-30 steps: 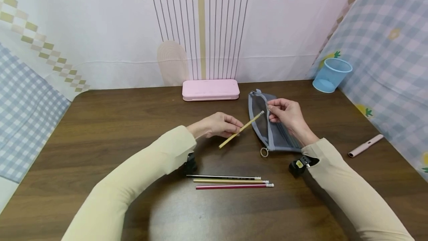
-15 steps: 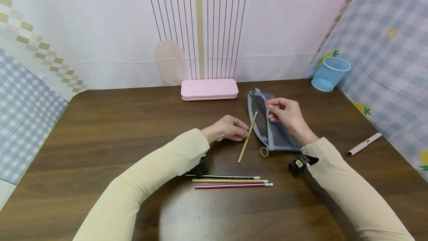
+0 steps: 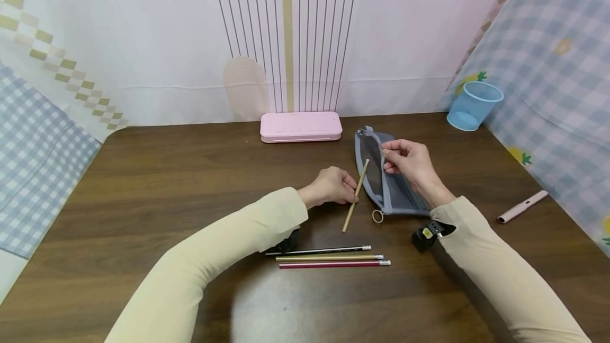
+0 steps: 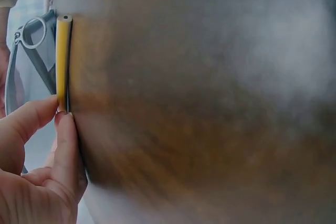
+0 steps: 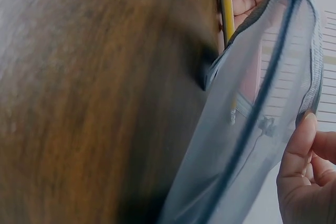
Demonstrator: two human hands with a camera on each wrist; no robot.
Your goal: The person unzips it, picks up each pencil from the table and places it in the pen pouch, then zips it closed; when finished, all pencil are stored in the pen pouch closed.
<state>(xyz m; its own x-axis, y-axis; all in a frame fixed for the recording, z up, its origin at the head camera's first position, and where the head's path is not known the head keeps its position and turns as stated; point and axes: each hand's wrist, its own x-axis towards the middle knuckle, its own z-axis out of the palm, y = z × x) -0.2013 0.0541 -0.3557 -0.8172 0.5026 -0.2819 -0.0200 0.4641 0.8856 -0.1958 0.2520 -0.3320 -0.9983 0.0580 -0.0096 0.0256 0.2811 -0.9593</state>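
Note:
My left hand (image 3: 331, 185) pinches a yellow pencil (image 3: 349, 217) between thumb and fingers near its middle. The pencil slants beside the pouch, its eraser end overlapping the open mouth in the head view. From the left wrist, the pencil's plain end (image 4: 64, 22) points away from the fingertips. A grey mesh zip pouch (image 3: 402, 197) lies on the table with its zipper spread and a ring on the pull. Thumb and fingers of my right hand (image 3: 411, 165) pinch the right edge of that mouth. Through the mesh, the right wrist view shows the eraser end (image 5: 233, 116).
Below the left wrist lie a black pencil (image 3: 333, 250), a gold pencil (image 3: 329, 259) and a red pencil (image 3: 329, 265), side by side. A pink case (image 3: 300, 127) sits at the back. A blue cup (image 3: 469, 110) and a pink pen-shaped object (image 3: 521, 207) are at the right.
My left hand has moved right, closer to the pouch, and the yellow pencil has swung from a shallow slant to a steeper one. The right hand keeps its place on the pouch edge.

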